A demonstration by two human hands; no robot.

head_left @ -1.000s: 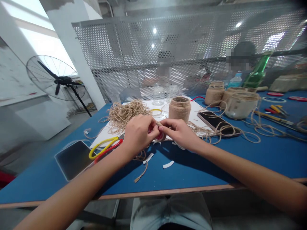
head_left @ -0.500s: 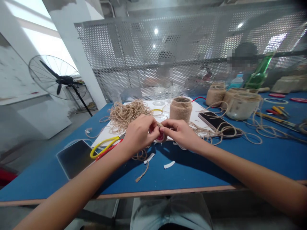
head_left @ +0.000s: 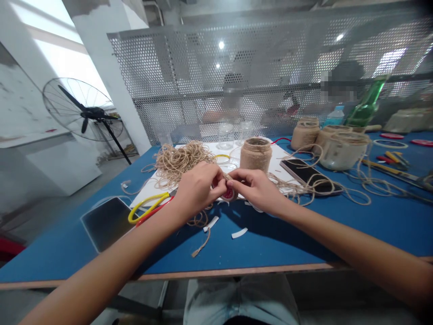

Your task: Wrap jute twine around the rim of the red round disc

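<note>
My left hand (head_left: pixel 203 183) and my right hand (head_left: pixel 254 186) meet over the front of the white sheet, fingers pinched together. Between them is a small roll with a red middle and a tan rim (head_left: pixel 230 195), partly covered by my fingers. It looks like a roll of tape, and a bit of twine seems to run at its top. Just behind my right hand stands a twine-wrapped jar (head_left: pixel 256 155), upright. A loose heap of jute twine (head_left: pixel 184 158) lies behind my left hand. Scissors with yellow and red handles (head_left: pixel 149 205) rest beside my left forearm.
Two white strips (head_left: pixel 239 233) and a twine end (head_left: pixel 202 243) lie on the blue table in front. A dark tablet-like panel (head_left: pixel 110 223) sits left, a phone (head_left: pixel 309 177) under twine right. Jars (head_left: pixel 345 151), a green bottle (head_left: pixel 367 104) and a perforated screen (head_left: pixel 189 81) stand beyond.
The view has shifted very slightly. Both hands keep their pinch on the small roll, and nothing else has visibly moved.
</note>
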